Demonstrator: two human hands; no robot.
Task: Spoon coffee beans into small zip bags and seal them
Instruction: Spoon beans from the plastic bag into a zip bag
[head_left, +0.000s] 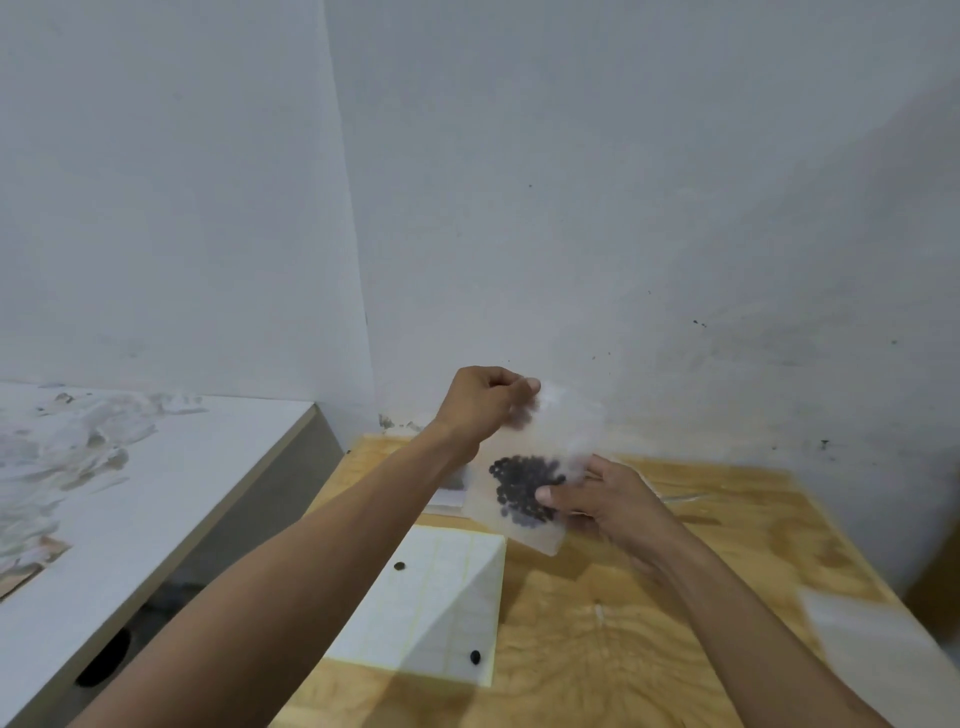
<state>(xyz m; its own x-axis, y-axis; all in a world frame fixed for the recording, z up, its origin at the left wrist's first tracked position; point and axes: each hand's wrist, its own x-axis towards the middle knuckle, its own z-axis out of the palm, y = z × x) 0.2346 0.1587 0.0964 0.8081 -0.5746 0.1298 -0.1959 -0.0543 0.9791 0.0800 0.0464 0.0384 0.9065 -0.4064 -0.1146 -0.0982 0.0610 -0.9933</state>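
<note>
With both hands clamped on the zip bag (524, 467), left hand (480, 402) pinching its top and right hand (597, 499) its side, the person should press evenly along the strip, keeping the coffee beans (522, 491) low.

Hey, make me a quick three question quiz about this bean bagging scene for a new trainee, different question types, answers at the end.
1. True or false: the zip bag lies flat on the wooden table.
2. Which hand pinches the bag's top edge? A) left hand B) right hand
3. How many loose beans lie on the lined paper?

Key: 1. False, both hands hold it above the table. 2. A. 3. Two.
</note>
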